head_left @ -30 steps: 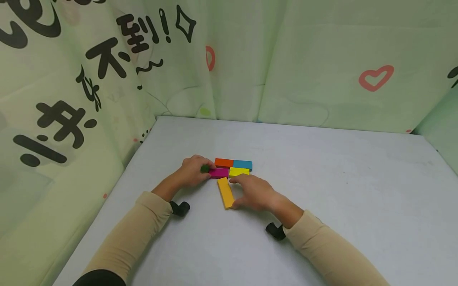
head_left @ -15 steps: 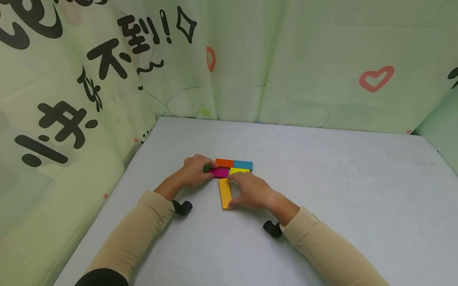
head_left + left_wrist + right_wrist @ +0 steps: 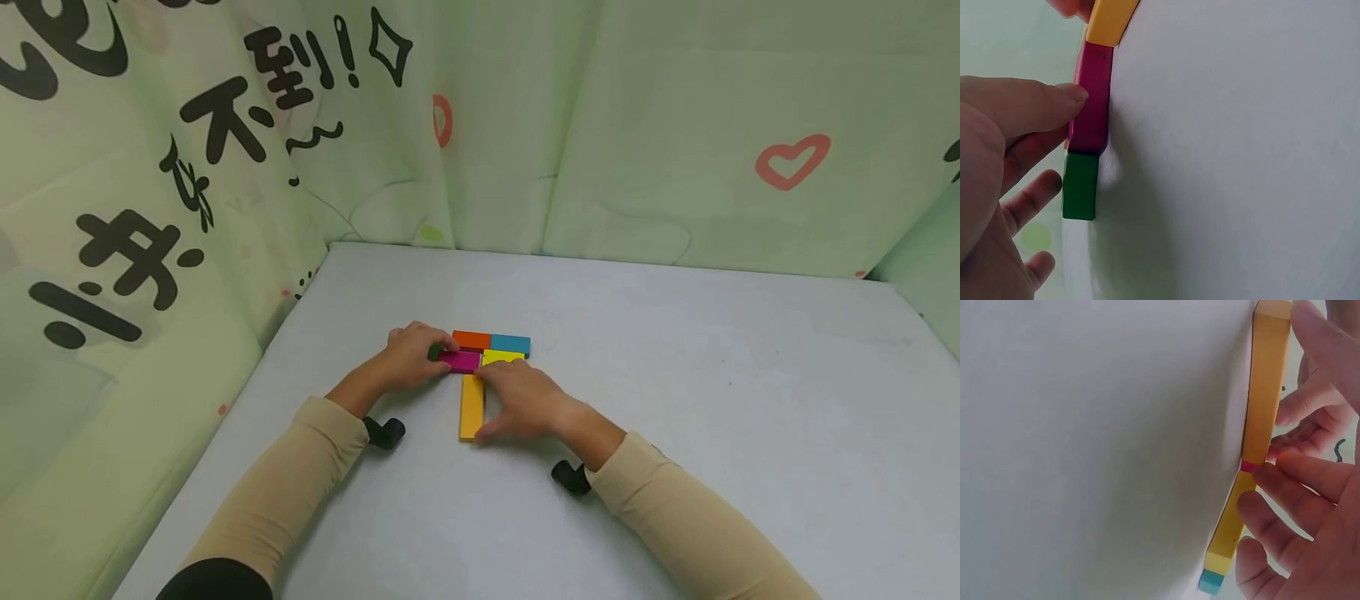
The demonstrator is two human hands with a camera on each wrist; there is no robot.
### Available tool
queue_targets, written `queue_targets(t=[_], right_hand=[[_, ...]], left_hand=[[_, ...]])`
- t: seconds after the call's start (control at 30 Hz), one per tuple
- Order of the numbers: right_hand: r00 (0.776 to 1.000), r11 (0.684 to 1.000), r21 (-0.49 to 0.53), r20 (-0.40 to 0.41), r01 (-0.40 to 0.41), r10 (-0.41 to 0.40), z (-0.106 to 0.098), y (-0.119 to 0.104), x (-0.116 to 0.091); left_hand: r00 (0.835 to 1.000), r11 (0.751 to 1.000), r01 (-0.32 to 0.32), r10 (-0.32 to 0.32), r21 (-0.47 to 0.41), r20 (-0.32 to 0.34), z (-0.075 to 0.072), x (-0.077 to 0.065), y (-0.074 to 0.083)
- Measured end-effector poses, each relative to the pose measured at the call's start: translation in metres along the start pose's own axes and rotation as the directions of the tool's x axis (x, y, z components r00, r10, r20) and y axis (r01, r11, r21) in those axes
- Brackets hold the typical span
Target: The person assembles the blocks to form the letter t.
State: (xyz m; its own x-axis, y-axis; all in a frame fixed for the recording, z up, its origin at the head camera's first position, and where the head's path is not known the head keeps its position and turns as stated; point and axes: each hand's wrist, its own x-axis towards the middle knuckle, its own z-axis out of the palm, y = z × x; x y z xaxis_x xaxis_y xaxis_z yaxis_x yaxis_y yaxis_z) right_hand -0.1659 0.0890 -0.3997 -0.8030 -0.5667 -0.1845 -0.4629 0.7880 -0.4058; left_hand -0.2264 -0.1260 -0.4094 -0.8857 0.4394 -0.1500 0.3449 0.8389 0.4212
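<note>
My left hand (image 3: 411, 357) holds the magenta block (image 3: 1092, 97) with its thumb on the near face. A green block (image 3: 1080, 186) meets the magenta one end to end at its left, partly hidden by this hand in the head view. My right hand (image 3: 528, 402) grips the long orange-yellow block (image 3: 472, 408) by its ends, thumb at the near end and index finger at the far end. That block points toward the person, its far end against the magenta block. A bright yellow block (image 3: 1232, 519) lies right of the magenta one, near the right fingertips.
Behind the magenta and yellow blocks, an orange-red block (image 3: 471, 340) and a blue block (image 3: 510, 343) lie end to end. All rest on a white table (image 3: 675, 400). A printed pale green curtain (image 3: 637, 150) hangs at its back and left edges.
The orange-yellow block has turned from slanted to nearly straight in the right hand, and its near end has swung left. The left hand has hardly moved and keeps to the magenta block.
</note>
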Motion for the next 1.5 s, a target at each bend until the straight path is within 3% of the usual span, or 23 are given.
queue_targets(t=[0.47,0.83,1.13,1.5], right_hand=[[1.000,0.999,-0.048,0.005,0.005,-0.005,0.000,-0.001,0.000],[1.000,1.000,-0.007,0.013,0.000,0.000,0.000,0.001,-0.006],[1.000,0.999,0.037,-0.017,0.020,-0.019,-0.002,-0.002,-0.019],[0.997,0.997,0.062,-0.056,0.052,-0.048,0.001,-0.010,-0.031]], left_hand=[[1.000,1.000,-0.002,0.002,0.003,-0.018,0.001,0.002,0.002],[0.999,1.000,0.012,-0.013,-0.008,-0.039,0.005,0.004,0.002],[0.998,0.998,0.053,-0.054,-0.016,-0.014,0.003,0.000,0.005],[0.999,0.998,0.053,-0.053,-0.031,-0.001,0.003,-0.006,0.001]])
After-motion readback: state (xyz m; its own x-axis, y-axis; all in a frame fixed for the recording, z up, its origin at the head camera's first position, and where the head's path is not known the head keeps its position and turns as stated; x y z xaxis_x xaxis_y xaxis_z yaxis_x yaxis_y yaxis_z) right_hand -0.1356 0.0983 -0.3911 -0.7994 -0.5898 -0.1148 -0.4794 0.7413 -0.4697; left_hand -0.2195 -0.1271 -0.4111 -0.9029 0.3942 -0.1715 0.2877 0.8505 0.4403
